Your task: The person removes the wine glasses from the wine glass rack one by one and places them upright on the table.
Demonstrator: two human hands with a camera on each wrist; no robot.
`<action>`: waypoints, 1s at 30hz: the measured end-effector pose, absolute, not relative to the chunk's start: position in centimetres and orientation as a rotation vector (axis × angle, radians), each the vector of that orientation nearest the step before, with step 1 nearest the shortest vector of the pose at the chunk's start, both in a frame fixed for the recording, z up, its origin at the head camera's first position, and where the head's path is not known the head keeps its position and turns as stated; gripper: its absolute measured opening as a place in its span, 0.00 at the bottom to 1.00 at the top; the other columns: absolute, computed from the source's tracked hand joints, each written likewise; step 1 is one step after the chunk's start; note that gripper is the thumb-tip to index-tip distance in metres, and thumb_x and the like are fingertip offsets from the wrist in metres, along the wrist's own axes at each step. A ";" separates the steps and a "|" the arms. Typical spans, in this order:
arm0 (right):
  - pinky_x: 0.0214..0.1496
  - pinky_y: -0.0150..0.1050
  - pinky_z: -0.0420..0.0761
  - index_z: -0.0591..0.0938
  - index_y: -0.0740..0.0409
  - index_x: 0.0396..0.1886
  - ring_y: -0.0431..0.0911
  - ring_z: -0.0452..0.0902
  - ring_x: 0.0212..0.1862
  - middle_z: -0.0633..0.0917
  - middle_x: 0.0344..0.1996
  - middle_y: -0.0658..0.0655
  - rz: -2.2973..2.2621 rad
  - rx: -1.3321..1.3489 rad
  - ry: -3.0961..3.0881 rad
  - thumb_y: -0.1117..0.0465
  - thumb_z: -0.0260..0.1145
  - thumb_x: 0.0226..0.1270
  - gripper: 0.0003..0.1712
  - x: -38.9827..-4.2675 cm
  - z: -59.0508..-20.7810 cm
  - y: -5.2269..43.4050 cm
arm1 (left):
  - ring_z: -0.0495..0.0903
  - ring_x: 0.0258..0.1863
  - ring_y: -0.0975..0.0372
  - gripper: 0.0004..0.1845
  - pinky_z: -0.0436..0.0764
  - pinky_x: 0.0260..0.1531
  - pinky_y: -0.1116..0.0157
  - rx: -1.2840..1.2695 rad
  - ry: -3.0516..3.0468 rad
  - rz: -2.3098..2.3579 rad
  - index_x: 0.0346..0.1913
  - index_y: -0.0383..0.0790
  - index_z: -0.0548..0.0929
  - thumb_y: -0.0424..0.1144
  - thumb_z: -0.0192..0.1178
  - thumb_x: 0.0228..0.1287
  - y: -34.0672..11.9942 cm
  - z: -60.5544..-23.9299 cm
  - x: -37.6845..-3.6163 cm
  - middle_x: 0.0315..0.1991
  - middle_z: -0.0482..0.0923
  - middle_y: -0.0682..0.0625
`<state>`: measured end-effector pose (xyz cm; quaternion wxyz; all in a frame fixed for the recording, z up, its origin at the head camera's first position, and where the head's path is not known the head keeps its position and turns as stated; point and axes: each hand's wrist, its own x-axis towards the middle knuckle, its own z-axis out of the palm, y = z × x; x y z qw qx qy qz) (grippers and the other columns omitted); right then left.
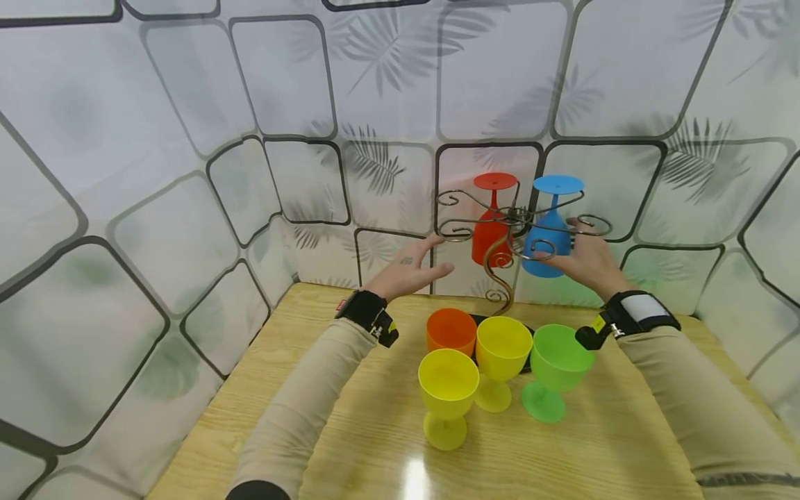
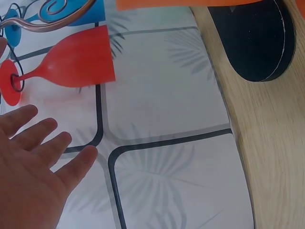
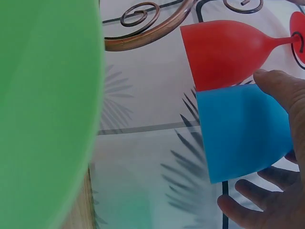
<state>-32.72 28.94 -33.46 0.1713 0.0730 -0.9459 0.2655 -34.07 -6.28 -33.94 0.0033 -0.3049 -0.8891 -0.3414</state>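
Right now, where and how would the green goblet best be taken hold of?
Probably around the outside of its bowl, coming in from the right as the head view shows it. The green goblet stands upright with its wide bowl uppermost, hiding most of the stem. The rear yellow goblet crowds its left, while bare tabletop lies on its right.

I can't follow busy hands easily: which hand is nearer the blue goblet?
The right. The right hand is at the blue goblet's bowl; the left hand is farther away, left of the red goblet.
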 end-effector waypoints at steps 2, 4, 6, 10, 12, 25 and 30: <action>0.44 0.58 0.83 0.56 0.76 0.77 0.73 0.78 0.51 0.72 0.61 0.86 0.783 0.210 -2.675 0.40 0.70 0.65 0.58 -32.9 -33.7 28.9 | 0.58 0.79 0.52 0.37 0.62 0.75 0.48 -0.953 -2.797 -1.070 0.80 0.50 0.60 0.57 0.55 0.74 -6.0 -34.0 -34.1 0.79 0.60 0.46; 0.53 0.66 0.80 0.55 0.77 0.77 0.76 0.75 0.57 0.71 0.61 0.87 0.808 0.214 -2.670 0.42 0.69 0.67 0.57 -33.0 -34.0 28.9 | 0.59 0.78 0.52 0.37 0.63 0.75 0.48 -0.966 -2.799 -1.074 0.80 0.49 0.60 0.57 0.55 0.74 -5.7 -34.0 -34.0 0.79 0.60 0.46; 0.56 0.68 0.78 0.53 0.77 0.77 0.77 0.73 0.59 0.70 0.61 0.87 0.832 0.204 -2.667 0.43 0.68 0.69 0.56 -32.9 -34.1 29.0 | 0.59 0.78 0.52 0.37 0.64 0.74 0.49 -0.997 -2.796 -1.078 0.80 0.49 0.60 0.56 0.55 0.74 -5.4 -34.0 -34.0 0.79 0.60 0.47; 0.56 0.69 0.78 0.53 0.78 0.77 0.78 0.73 0.59 0.70 0.61 0.88 0.848 0.187 -2.647 0.44 0.67 0.70 0.55 -32.6 -34.0 29.2 | 0.59 0.78 0.53 0.37 0.64 0.75 0.50 -1.060 -2.780 -1.084 0.80 0.47 0.60 0.55 0.56 0.75 -5.0 -33.8 -33.9 0.79 0.60 0.47; 0.57 0.69 0.77 0.53 0.78 0.77 0.78 0.72 0.59 0.69 0.62 0.88 0.845 0.178 -2.645 0.42 0.66 0.70 0.55 -32.5 -33.8 29.3 | 0.60 0.77 0.53 0.36 0.65 0.74 0.50 -1.070 -2.771 -1.088 0.80 0.47 0.60 0.55 0.56 0.75 -5.0 -33.7 -33.8 0.79 0.60 0.47; 0.53 0.68 0.80 0.54 0.76 0.78 0.78 0.75 0.56 0.70 0.63 0.86 0.884 0.176 -2.634 0.45 0.65 0.70 0.53 -31.5 -34.1 29.2 | 0.62 0.77 0.56 0.36 0.65 0.74 0.53 -1.125 -2.753 -1.089 0.78 0.47 0.62 0.55 0.58 0.74 -4.6 -33.6 -32.8 0.78 0.62 0.49; 0.53 0.69 0.80 0.53 0.74 0.78 0.78 0.74 0.58 0.69 0.64 0.85 0.920 0.219 -2.636 0.47 0.67 0.70 0.53 -31.2 -34.1 29.0 | 0.63 0.75 0.56 0.33 0.66 0.73 0.53 -1.166 -2.730 -1.090 0.75 0.46 0.67 0.53 0.59 0.73 -4.1 -33.0 -32.0 0.76 0.64 0.49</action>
